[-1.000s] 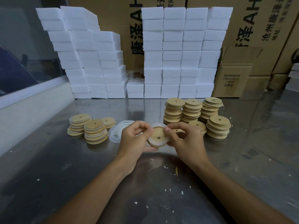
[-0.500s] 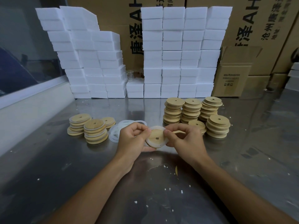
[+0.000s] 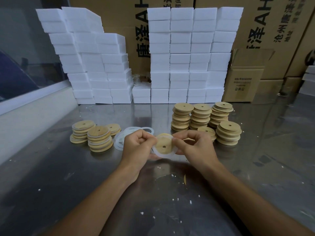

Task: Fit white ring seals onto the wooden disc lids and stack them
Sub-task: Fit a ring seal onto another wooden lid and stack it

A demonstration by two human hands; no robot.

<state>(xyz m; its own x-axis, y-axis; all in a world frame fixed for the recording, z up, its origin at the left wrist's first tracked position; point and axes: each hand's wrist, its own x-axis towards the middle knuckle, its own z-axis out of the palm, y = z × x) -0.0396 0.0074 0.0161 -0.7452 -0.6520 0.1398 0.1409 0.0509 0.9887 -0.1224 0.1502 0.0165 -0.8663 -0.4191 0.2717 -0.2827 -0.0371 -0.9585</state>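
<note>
Fingers [image 3: 177, 144] pinch wooden disc lid [image 3: 164, 145], white ring seal [image 3: 163, 155] around rim.

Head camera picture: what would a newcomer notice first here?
First, the two hands, left hand and right hand, pinching a wooden disc lid with a white ring seal around it, at the centre. Next, the wall of white foam blocks behind, and the stacks of bare lids at right.

Our left hand [image 3: 139, 147] covers the nine o'clock edge of the wooden disc lid [image 3: 164, 147], so we cannot tell whether the white ring seal [image 3: 164, 155] sits fully there. Print on the small carton [image 3: 242, 82] is too small to read. The big cartons [image 3: 265, 23] run off at twelve o'clock.
</note>
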